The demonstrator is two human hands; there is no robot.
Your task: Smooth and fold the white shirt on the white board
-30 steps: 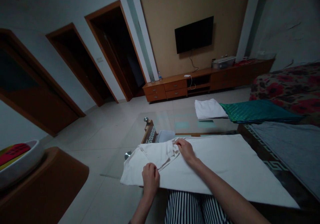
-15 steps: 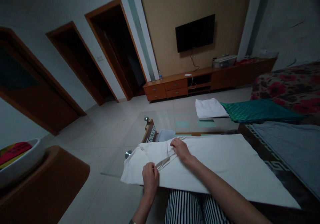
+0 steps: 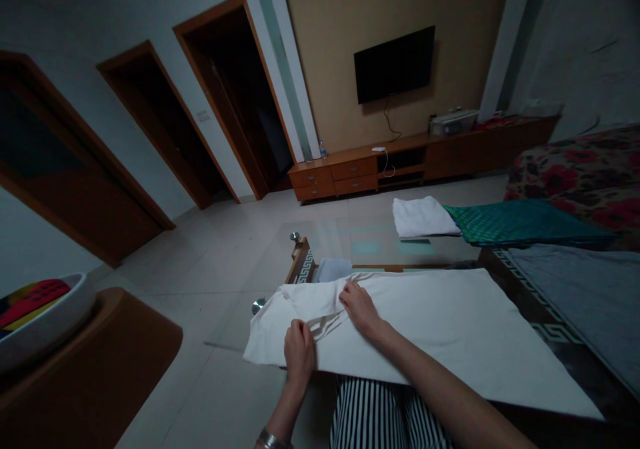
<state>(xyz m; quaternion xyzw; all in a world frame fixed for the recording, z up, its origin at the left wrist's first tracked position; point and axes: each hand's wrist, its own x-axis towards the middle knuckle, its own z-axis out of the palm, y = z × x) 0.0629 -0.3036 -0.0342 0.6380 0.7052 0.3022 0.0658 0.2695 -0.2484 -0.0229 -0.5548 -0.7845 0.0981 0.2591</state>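
A long white cloth (image 3: pixel 440 329) lies spread over a glass-topped table in front of my knees, its left end narrower and creased. My left hand (image 3: pixel 300 352) pinches its near edge, left of the middle. Farther up and to the right, my right hand (image 3: pixel 359 307) has its fingers closed on a fold near the far edge. Between the two hands, loose folds of the cloth stand up with a narrow gap. The fingertips are partly hidden in the fabric.
Beyond the cloth lie a folded white cloth (image 3: pixel 424 217) and a green-blue cloth (image 3: pixel 525 222). Grey fabric (image 3: pixel 585 295) is at the right. On the left, a white basin (image 3: pixel 75 305) sits on a brown surface (image 3: pixel 125 349). A low cabinet (image 3: pixel 355 175) stands under the television (image 3: pixel 395 65).
My left hand has risen slightly with the cloth edge, and the folds between my hands have opened a little wider. The view has shifted slightly.
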